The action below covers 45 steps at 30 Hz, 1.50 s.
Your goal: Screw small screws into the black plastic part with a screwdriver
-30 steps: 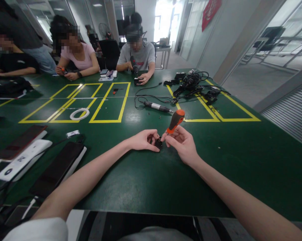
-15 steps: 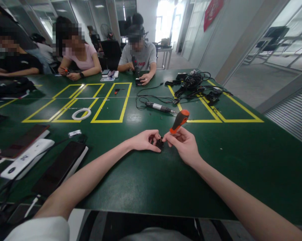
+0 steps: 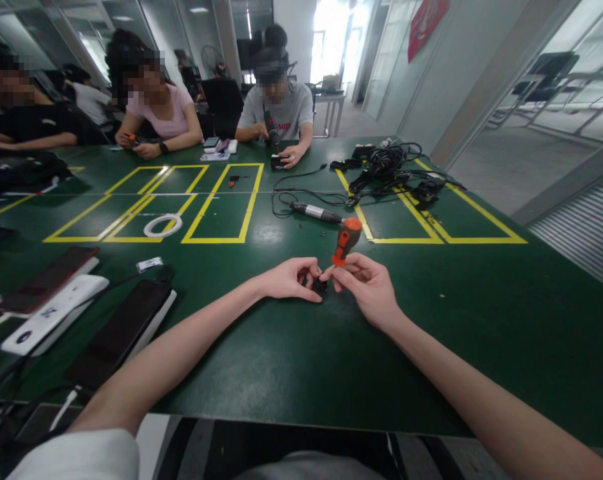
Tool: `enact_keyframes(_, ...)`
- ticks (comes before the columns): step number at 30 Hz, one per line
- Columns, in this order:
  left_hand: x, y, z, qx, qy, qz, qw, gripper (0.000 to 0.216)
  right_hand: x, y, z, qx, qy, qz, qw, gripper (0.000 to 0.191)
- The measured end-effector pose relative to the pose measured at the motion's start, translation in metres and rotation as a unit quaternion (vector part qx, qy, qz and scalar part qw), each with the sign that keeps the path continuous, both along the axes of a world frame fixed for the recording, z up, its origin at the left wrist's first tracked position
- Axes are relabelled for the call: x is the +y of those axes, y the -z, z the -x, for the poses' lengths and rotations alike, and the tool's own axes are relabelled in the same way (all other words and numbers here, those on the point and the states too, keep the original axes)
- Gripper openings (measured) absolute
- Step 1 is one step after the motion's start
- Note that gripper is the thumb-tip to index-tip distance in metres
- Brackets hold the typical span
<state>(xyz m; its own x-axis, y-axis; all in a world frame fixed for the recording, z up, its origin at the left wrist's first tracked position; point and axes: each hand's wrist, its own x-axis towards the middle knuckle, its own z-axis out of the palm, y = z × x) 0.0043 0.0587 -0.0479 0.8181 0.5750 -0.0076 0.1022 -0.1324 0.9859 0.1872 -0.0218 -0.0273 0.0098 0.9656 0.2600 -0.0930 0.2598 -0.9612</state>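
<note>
My right hand point(image 3: 369, 288) is closed round the lower end of an orange-handled screwdriver point(image 3: 345, 241), which stands nearly upright with its tip down on a small black part point(image 3: 320, 287). My left hand point(image 3: 291, 279) pinches that black part against the green table point(image 3: 291, 360), its fingers curled round it. The two hands touch at the part, in the middle of the table near me.
An electric screwdriver point(image 3: 315, 213) with a black cable lies beyond my hands, and a tangle of black cables point(image 3: 389, 170) lies at the back right. Phones and a white device point(image 3: 51, 315) lie at the left, near a white tape ring point(image 3: 162, 225). Three people sit at the far side.
The screwdriver's handle has swung from leaning right to nearly upright and a little left. Both hands stay on the black part.
</note>
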Motion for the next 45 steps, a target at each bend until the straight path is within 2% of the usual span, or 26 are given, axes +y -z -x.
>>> enact_keyframes(6,-0.001,0.0,0.0,-0.003,0.003,-0.006,1.0,0.041,0.0,0.001,0.001,0.021,-0.036,-0.028,0.999,0.04)
enact_keyframes(15,-0.001,-0.003,0.0,0.021,-0.006,-0.006,1.0,0.042,-0.001,-0.001,-0.001,-0.029,-0.011,-0.035,0.999,0.038)
enact_keyframes(22,-0.002,-0.004,0.0,0.014,-0.009,-0.004,1.0,0.043,-0.001,-0.002,-0.001,-0.015,-0.02,-0.052,0.998,0.039)
enact_keyframes(24,-0.002,-0.003,0.0,0.01,-0.007,-0.004,1.0,0.042,0.0,-0.001,-0.002,-0.01,0.005,-0.058,0.998,0.037)
enact_keyframes(28,0.0,0.0,0.0,0.002,-0.004,0.002,1.0,0.044,0.009,0.003,-0.008,-0.022,0.109,-0.076,0.991,0.027)
enact_keyframes(30,0.0,0.001,0.0,-0.002,-0.004,0.004,1.0,0.045,0.017,0.006,-0.016,-0.075,0.154,-0.077,0.982,0.023)
enact_keyframes(33,0.001,0.001,0.0,0.0,-0.003,0.002,1.0,0.046,0.028,0.012,-0.032,-0.24,0.178,-0.06,0.952,0.021)
enact_keyframes(37,0.001,0.001,0.0,0.009,-0.008,0.0,1.0,0.046,0.039,0.018,-0.051,-0.472,0.188,-0.033,0.86,0.013)
enact_keyframes(39,0.001,0.0,0.0,0.01,-0.011,-0.001,1.0,0.046,0.042,0.02,-0.056,-0.541,0.19,-0.013,0.819,0.013)
enact_keyframes(41,0.001,0.0,-0.001,0.006,-0.015,-0.001,1.0,0.046,0.043,0.021,-0.058,-0.577,0.198,0.001,0.792,0.014)
enact_keyframes(43,0.0,0.0,-0.001,0.003,-0.021,-0.003,1.0,0.045,0.042,0.02,-0.058,-0.573,0.208,-0.005,0.792,0.014)
enact_keyframes(45,0.001,0.001,-0.002,0.003,-0.034,-0.007,0.999,0.044,0.041,0.02,-0.055,-0.528,0.194,-0.034,0.826,0.016)
